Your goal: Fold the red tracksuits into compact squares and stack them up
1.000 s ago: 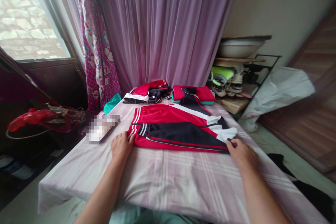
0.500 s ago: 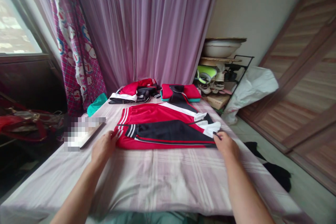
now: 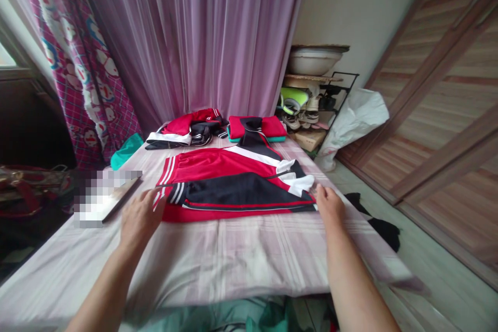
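A red, black and white track jacket (image 3: 221, 192) lies flat on the cloth-covered table, one black sleeve folded lengthwise across its body. At its left end, my left hand (image 3: 143, 212) has its fingers closed on the striped ribbed hem beside the sleeve cuff. My right hand (image 3: 330, 205) pinches the near corner at the other end, by the shoulder and white collar. The other black sleeve reaches away toward the back, over a folded stack of clothes (image 3: 274, 125).
A bunched red and black jacket (image 3: 182, 127) lies at the back left. By the left edge are a flat, partly blurred object (image 3: 116, 202) and a teal cloth (image 3: 126, 150). Right of the table stand a shoe rack (image 3: 311, 109) and a white bag (image 3: 354, 114); black cloth (image 3: 383, 231) lies on the floor.
The view has turned slightly right, so everything sits further left. Both hands remain at the two ends of the jacket, which keeps nearly the same shape.
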